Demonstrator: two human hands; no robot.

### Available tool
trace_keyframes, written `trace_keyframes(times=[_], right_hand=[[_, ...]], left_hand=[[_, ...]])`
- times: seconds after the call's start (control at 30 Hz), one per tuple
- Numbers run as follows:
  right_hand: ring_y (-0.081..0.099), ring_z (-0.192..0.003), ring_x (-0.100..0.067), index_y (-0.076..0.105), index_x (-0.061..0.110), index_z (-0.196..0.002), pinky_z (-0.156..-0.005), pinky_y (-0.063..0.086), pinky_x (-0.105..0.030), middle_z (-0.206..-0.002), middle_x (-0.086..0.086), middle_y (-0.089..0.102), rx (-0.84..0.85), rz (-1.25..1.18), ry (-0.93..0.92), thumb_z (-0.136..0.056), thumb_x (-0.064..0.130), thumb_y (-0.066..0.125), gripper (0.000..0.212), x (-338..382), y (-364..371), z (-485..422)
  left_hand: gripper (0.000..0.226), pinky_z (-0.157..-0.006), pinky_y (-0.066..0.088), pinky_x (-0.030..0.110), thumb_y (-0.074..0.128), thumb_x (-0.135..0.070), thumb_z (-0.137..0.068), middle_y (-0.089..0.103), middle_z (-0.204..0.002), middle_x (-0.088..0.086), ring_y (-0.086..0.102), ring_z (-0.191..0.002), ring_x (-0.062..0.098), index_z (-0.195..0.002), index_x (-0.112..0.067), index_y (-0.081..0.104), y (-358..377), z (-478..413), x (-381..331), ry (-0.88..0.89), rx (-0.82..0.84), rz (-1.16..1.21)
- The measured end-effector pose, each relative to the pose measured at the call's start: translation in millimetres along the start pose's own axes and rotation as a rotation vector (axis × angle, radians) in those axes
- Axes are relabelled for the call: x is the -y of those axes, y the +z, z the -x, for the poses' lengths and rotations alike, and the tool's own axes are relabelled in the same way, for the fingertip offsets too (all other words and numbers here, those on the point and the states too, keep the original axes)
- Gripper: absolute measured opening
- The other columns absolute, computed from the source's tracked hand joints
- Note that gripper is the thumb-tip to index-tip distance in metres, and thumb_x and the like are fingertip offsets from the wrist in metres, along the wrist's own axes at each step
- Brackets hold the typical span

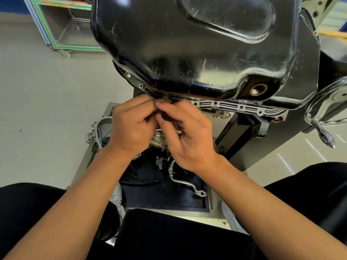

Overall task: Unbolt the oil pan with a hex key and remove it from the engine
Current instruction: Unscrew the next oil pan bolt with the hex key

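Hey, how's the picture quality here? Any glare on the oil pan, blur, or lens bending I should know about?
Head view: pale reflections streak the glossy black oil pan. Head view: wide-angle bending curves the pan's outline and the chrome handle at the right edge. Head view: the left hand and right hand look sharp, but whatever their fingers pinch is lost in shadow.

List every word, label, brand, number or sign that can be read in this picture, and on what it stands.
No text can be read in this view.
Oil pan: only scratches and reflections, no lettering.
Bent pipe in the dark tray: no marking can be made out.
Left hand and right hand cover part of the pan's flange.
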State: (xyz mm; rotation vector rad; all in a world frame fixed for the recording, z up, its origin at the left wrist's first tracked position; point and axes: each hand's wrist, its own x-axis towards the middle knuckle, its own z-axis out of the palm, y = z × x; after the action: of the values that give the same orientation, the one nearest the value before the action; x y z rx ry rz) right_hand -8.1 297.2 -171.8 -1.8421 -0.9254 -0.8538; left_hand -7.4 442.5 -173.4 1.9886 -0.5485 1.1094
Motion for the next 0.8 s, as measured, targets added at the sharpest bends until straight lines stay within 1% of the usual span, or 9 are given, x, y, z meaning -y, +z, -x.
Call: trace_keyframes(times=[0.07,0.13,0.3,0.4,0.47,0.53,0.63,0.73,0.8], right_hand=[[0.059,-0.085,-0.009,0.072,-0.006,-0.107,-0.080,0.050,-0.019,-0.090,-0.011,0.067,-0.021,-0.019,0.018,-0.087,0.006,0.075,0.024,1.5,-0.6,-1.4],[0.060,-0.083,-0.009,0.074,-0.005,-0.103,-0.080,0.049,-0.016,-0.087,-0.012,0.068,-0.042,-0.039,0.022,-0.082,0.004,0.079,0.023,1.6,-0.7,-3.3],[0.063,-0.080,-0.009,0.077,-0.003,-0.098,-0.076,0.051,-0.018,-0.083,-0.011,0.069,-0.057,-0.053,0.007,-0.081,-0.001,0.079,0.017,1.0,1.2,-5.1],[0.066,-0.076,-0.017,0.076,-0.002,-0.103,-0.068,0.056,-0.030,-0.082,-0.012,0.068,-0.040,-0.047,-0.014,-0.084,-0.003,0.076,0.018,-3.8,0.8,-3.6],[0.065,-0.073,-0.020,0.075,-0.002,-0.108,-0.063,0.056,-0.037,-0.081,-0.012,0.065,-0.010,-0.041,-0.023,-0.087,-0.003,0.074,0.021,-5.7,1.2,-3.1],[0.063,-0.073,-0.018,0.072,-0.002,-0.114,-0.061,0.055,-0.039,-0.081,-0.010,0.064,0.007,-0.019,-0.031,-0.091,0.003,0.069,0.023,-5.0,1.1,-2.6],[0.062,-0.078,-0.011,0.071,-0.003,-0.115,-0.066,0.056,-0.032,-0.085,-0.004,0.063,0.003,-0.020,-0.017,-0.091,0.012,0.069,0.029,-2.4,-0.1,-2.6],[0.051,-0.082,0.006,0.072,-0.006,-0.110,-0.078,0.047,-0.012,-0.089,0.007,0.056,-0.051,-0.050,-0.004,-0.084,0.011,0.076,0.031,-2.5,-1.3,-3.8],[0.054,-0.082,0.002,0.073,-0.006,-0.107,-0.077,0.049,-0.014,-0.085,0.001,0.062,-0.072,-0.051,-0.008,-0.082,0.007,0.078,0.028,-4.6,-1.8,-3.9]], left_hand=[[0.016,-0.059,0.038,0.013,0.061,0.014,-0.079,0.063,-0.067,0.010,0.053,-0.063,0.013,-0.072,0.004,0.071,1.3,0.0,-0.6,-0.024,-0.041,-0.009],[0.016,-0.059,0.036,0.013,0.061,0.011,-0.079,0.059,-0.065,0.006,0.049,-0.061,0.010,-0.068,0.002,0.068,3.3,-0.5,-2.5,-0.030,-0.064,0.012],[0.013,-0.066,0.054,0.028,0.061,-0.003,-0.090,0.071,-0.081,0.013,0.067,-0.073,0.021,-0.088,0.005,0.071,8.4,5.0,-3.6,-0.110,-0.063,0.080],[0.021,-0.082,0.052,0.019,0.058,-0.004,-0.093,0.071,-0.096,0.010,0.067,-0.088,0.012,-0.108,0.006,0.070,5.7,8.0,-2.4,-0.065,0.016,0.060],[0.021,-0.078,0.043,0.005,0.055,0.001,-0.092,0.064,-0.087,-0.002,0.057,-0.081,-0.003,-0.104,0.008,0.071,3.9,7.9,-1.2,-0.040,0.029,0.036],[0.020,-0.071,0.036,0.001,0.054,0.003,-0.091,0.053,-0.078,-0.012,0.051,-0.074,-0.011,-0.093,0.007,0.073,4.2,6.9,-0.7,-0.032,0.003,0.021],[0.018,-0.065,0.034,0.003,0.056,0.006,-0.085,0.059,-0.067,0.000,0.051,-0.066,-0.002,-0.083,0.005,0.074,7.7,5.4,-1.2,-0.064,-0.059,-0.010],[0.015,-0.057,0.036,0.009,0.064,0.015,-0.078,0.059,-0.060,0.004,0.047,-0.060,0.006,-0.070,0.005,0.070,9.9,2.3,-0.6,-0.122,-0.110,-0.044],[0.013,-0.055,0.040,0.014,0.064,0.013,-0.078,0.061,-0.063,0.003,0.050,-0.059,0.007,-0.071,0.004,0.070,10.1,0.0,-0.7,-0.128,-0.131,-0.006]])
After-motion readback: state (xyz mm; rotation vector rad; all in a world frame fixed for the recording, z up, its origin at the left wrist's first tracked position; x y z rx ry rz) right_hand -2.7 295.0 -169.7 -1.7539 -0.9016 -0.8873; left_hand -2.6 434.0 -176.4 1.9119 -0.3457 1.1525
